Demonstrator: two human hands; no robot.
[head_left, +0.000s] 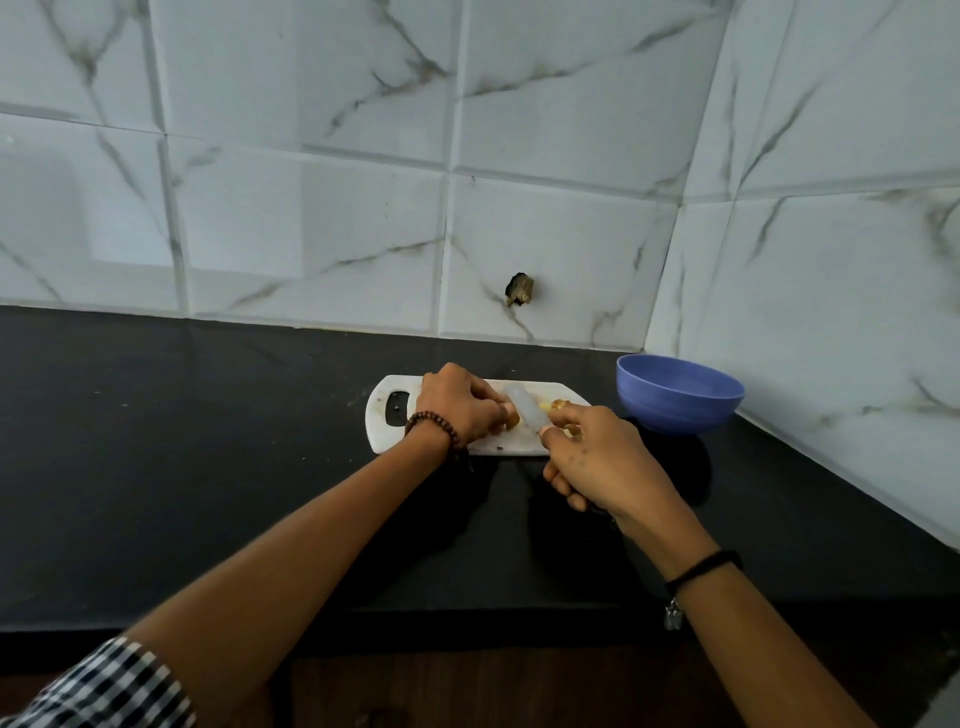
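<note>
A white cutting board (375, 415) lies on the black counter (208, 441), its handle hole to the left. My left hand (460, 405) rests on the board, fingers curled onto a small brownish piece of food (511, 420) that is mostly hidden. My right hand (602, 467) grips a knife handle, which the fingers hide. The pale, blurred blade (523, 410) points away across the board, right beside my left fingertips. Small yellow-brown bits (560, 404) lie on the board's right end.
A blue bowl (675, 415) stands on the counter just right of the board, near the corner of the marble-tiled wall (571, 234). A dark hole (519, 290) marks the tile behind the board. The counter's front edge runs below my forearms.
</note>
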